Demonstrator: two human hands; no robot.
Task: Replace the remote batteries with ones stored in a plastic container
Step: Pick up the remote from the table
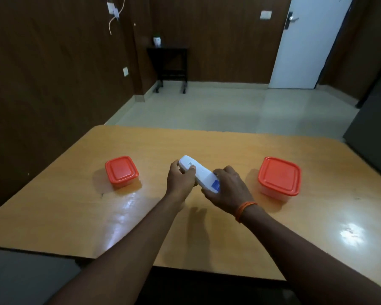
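Note:
A white remote [201,175] with a blue label near one end is held above the middle of the wooden table [141,216], its back side up. My left hand [179,182] grips its far end, thumb pressed on the back. Around the near end my right hand [227,190] is closed. A small plastic container with an orange lid [121,171] stands shut to the left. To the right sits a larger orange-lidded container [279,176], also shut. No batteries are visible.
The table's near edge runs across the bottom of the view. Beyond the far edge lie a tiled floor, a dark side table [168,67] against the brown wall, and a white door [306,42].

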